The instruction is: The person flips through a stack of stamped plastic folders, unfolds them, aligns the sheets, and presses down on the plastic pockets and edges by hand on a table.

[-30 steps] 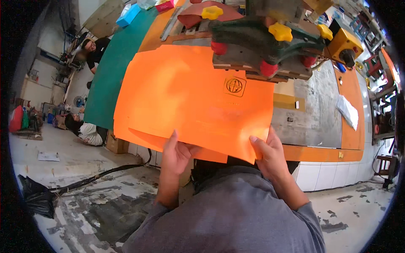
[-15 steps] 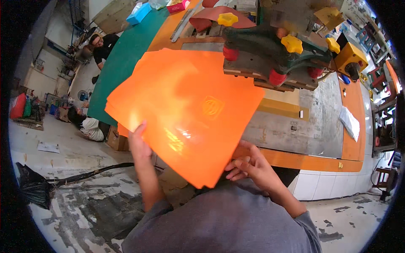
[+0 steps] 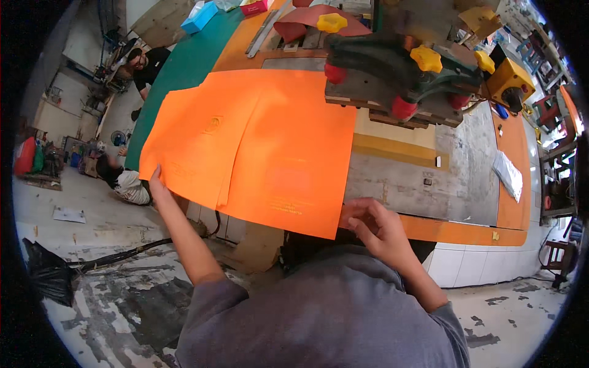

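Two overlapping orange printed sheets [image 3: 294, 141] over the surface [image 3: 454, 230], left of the press head [image 3: 383, 61]. Left hand [image 3: 159, 190] pinching near-left corner; right hand [image 3: 377, 226] half-curled at near-right edge, grip can't tell. Loose hold could let sheets slip; hard pinch might crease.

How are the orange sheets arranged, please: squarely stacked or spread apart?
Spread apart, partly overlapping: an edge of the left orange sheet crosses the right orange sheet.

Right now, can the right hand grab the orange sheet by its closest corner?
Probably yes: the right hand is just beside that corner of the orange sheet, fingers loosely curled, and nothing seems to block it. The green machine sits farther off.
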A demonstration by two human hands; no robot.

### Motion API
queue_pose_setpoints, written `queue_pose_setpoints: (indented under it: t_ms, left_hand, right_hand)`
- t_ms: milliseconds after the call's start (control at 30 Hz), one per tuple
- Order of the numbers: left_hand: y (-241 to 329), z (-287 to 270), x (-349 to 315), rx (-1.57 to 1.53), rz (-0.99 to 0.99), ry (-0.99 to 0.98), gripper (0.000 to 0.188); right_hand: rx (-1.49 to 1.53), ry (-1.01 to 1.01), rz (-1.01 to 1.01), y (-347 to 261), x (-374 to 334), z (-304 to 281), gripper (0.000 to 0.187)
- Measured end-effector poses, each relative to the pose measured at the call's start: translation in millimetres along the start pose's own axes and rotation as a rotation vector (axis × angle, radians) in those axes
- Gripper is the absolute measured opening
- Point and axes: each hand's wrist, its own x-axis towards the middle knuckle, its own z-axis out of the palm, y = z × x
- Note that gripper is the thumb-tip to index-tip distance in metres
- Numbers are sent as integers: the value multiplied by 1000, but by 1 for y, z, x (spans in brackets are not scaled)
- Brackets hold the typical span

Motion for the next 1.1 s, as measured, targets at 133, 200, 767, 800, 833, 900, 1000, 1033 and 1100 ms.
queue_pose_setpoints:
  t_ms: [133,200,767,800,833,900,1000,1033,1100]
  left_hand:
    - [3,32,3,106,-17,139,42]
    - [10,33,12,148,-27,138,42]
    - [26,24,65,106,-64,181,42]
    - [27,30,48,140,36,252,44]
    - [12,51,24,244,226,356,46]
    - [1,99,-54,456,592,451,51]
    - [-11,188,-179,468,669,-132,58]
    - [-14,208,-220,386,566,-462,61]
    - [-28,251,-288,641,625,-618,55]
  right_hand:
    - [-538,21,-208,-9,11,7,36]
    - [-762,27,-383,-8,16,13,51]
    - [-838,-79,-552,-11,27,17,40]
    - [-816,-80,-562,-11,30,18,36]
    - [-807,-72,-561,-9,33,19,31]
    - [-934,73,-620,-8,41,26,21]
    - [-883,222,-662,-11,47,27,19]
    - [-874,219,-660,-15,49,29,19]
    - [-781,271,-722,-24,54,31,18]
